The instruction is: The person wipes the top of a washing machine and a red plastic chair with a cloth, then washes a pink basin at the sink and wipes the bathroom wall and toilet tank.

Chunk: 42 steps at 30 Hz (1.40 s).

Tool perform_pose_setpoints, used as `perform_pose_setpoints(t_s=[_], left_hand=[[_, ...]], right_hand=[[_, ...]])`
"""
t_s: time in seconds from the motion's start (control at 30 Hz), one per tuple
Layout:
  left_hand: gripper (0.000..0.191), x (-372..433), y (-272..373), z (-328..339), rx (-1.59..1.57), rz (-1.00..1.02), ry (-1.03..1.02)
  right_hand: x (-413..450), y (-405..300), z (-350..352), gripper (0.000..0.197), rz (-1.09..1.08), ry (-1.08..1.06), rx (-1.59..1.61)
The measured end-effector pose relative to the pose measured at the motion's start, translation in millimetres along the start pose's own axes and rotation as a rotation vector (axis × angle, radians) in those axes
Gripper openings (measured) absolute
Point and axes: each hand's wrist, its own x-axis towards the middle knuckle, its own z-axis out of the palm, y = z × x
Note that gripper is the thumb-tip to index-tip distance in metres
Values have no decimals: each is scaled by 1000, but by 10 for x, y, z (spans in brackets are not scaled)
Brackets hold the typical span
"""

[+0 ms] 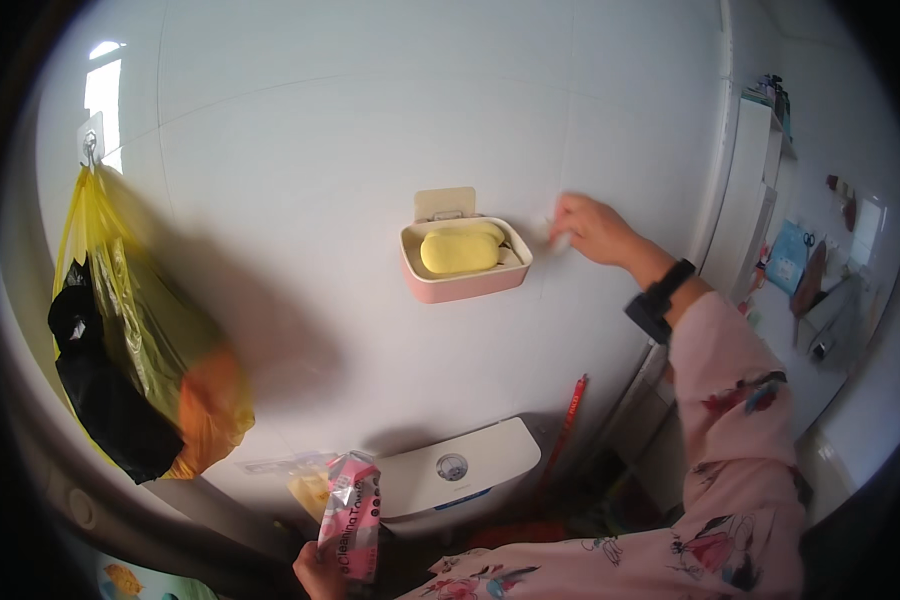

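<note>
Low in the view, my left hand grips a pink and grey plastic packet of cleaning towels, held upright. My right hand is raised by the pale tiled wall, with a black band on its wrist. Its fingers are bent together and blurred, so whether they hold something small does not show. To the left of that hand, a pink and cream soap dish is fixed to the wall. Yellow soap lies in the dish, with what looks like a second piece behind it.
A yellow plastic bag hangs from a wall hook, a black bundle against it. Below stands a white toilet cistern with a round button. A red stick-like object leans nearby. Shelves and hanging items are at right.
</note>
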Motion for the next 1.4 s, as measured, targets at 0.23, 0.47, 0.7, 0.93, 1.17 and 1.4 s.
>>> perform_pose_setpoints(t_s=[0.23, 0.47, 0.7, 0.93, 1.17, 1.4], left_hand=[[7, 98, 94, 39, -9, -33, -88], [9, 102, 222, 23, 79, 89, -56], [13, 73, 372, 32, -46, -88, -75], [7, 74, 350, 149, 121, 76, -125], [9, 54, 374, 82, 154, 102, -127], [12, 24, 237, 132, 54, -30, -156]], right_hand=[[672, 370, -731, 25, 220, 637, 205], [31, -263, 528, 30, 91, 437, 200], [-436, -189, 508, 22, 211, 416, 78], [191, -438, 765, 34, 204, 687, 249], [-676, -793, 1315, 16, 131, -136, 220], [-225, -334, 801, 35, 315, 766, -43]])
